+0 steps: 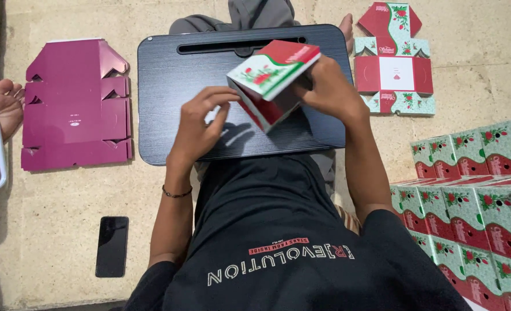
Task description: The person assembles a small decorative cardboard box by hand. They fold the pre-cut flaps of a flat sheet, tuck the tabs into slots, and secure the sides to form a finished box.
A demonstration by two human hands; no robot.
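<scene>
A small cardboard box [270,78], red, white and pale green with a flower print, is held tilted above a black lap tray [169,109]. My right hand [327,89] grips the box's right side from behind. My left hand [200,121] touches its lower left corner with the fingertips, fingers curled around the edge. A thin dark bracelet sits on my left wrist.
A stack of flat magenta box blanks [74,103] lies left of the tray. An unfolded red-and-green blank [393,63] lies at the upper right. Several finished flower-print boxes [474,196] are stacked at the right. A black phone [112,246] lies on the floor. Another person's foot [4,106] is at the left edge.
</scene>
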